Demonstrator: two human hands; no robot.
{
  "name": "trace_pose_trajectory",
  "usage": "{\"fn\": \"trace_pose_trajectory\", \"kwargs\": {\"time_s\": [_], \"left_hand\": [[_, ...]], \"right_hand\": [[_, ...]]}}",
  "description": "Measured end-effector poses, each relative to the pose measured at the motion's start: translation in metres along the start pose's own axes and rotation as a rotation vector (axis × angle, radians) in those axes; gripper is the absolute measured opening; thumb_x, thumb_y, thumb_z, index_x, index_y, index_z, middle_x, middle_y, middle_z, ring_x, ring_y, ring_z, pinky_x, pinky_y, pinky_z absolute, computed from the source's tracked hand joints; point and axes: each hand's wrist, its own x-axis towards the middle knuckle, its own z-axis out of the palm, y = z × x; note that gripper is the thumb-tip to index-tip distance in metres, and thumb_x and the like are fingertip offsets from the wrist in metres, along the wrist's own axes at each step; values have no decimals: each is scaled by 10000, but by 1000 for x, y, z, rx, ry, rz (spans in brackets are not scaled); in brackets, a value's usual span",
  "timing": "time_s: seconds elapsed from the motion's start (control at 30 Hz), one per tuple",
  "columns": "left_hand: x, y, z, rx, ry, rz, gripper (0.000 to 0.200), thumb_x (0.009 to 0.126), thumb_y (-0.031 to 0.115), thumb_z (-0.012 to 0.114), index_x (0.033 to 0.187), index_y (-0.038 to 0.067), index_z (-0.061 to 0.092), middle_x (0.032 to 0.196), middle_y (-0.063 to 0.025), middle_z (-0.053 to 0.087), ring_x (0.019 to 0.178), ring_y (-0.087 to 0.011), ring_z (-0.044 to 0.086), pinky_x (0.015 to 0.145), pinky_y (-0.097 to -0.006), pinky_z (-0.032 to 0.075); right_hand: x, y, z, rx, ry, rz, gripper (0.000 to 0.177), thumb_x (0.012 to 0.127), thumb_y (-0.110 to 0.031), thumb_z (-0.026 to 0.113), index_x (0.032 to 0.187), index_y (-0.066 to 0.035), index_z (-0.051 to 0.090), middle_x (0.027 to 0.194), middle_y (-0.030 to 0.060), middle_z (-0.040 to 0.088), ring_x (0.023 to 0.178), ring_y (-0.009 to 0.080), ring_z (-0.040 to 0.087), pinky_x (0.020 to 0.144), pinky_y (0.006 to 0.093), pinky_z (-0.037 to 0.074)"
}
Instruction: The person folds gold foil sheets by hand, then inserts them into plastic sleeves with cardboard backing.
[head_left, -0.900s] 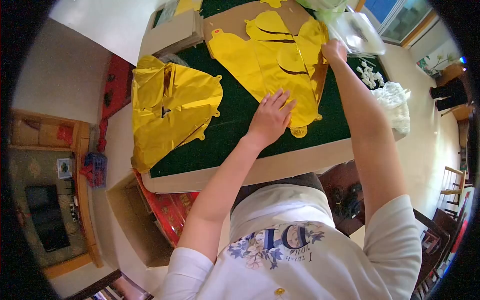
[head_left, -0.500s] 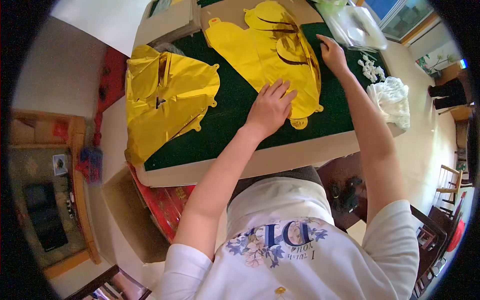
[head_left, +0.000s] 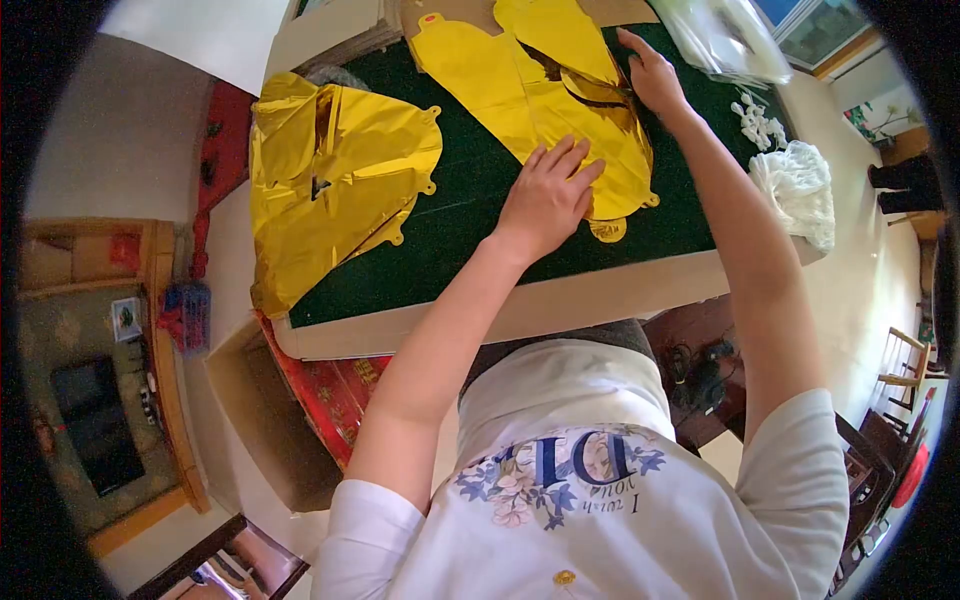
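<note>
A flat gold foil balloon (head_left: 475,85) with folded layers lies on the dark green table cover (head_left: 440,225). My left hand (head_left: 540,205) rests flat on its lower part, fingers stretched and slightly apart. At the balloon's right edge is my right hand (head_left: 656,85), its index finger extended and thumb apart; whether its fingertips touch the foil is hard to tell. To the left lies a second gold foil balloon (head_left: 345,165), creased and partly hanging over the table's left side, with small tabs along its right edge.
Cardboard (head_left: 335,45) is stacked at the back left. Clear plastic bags (head_left: 725,40) lie at the back right, near white ties (head_left: 757,125) and a white plastic bundle (head_left: 797,190). An open cardboard box (head_left: 265,420) stands below the table's left side.
My right hand has moved up along the balloon's right edge, its fingers opening. The folded layers at the balloon's top have shifted upward. My left hand stays on the foil.
</note>
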Motion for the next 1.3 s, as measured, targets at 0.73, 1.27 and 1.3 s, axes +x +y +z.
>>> {"fn": "trace_pose_trajectory", "kwargs": {"time_s": [0.73, 1.27, 1.3], "left_hand": [[-1, 2, -1, -20, 12, -5, 339, 875, 175, 580, 1206, 103, 586, 1320, -129, 516, 1265, -316, 455, 1040, -500, 376], [1, 1, 0, -13, -3, -5, 341, 876, 168, 567, 1211, 107, 575, 1330, -135, 508, 1270, -319, 452, 1053, -499, 365], [0, 1, 0, -14, -3, -6, 340, 878, 170, 566, 1213, 107, 575, 1331, -135, 507, 1271, -317, 451, 1054, -498, 364]], "right_hand": [[-57, -35, -45, 64, -48, 5, 265, 910, -85, 512, 1145, -86, 635, 1091, 144, 664, 1028, 269, 643, 884, 349, 496], [-30, -16, -9, -168, -215, -117, 448, 987, -341, 426, 1370, -110, 459, 1394, 104, 490, 1338, 290, 396, 1113, 491, 259], [-32, -15, -10, -154, -226, -127, 438, 992, -336, 414, 1369, -120, 465, 1404, 90, 484, 1351, 275, 382, 1120, 500, 244]]}}
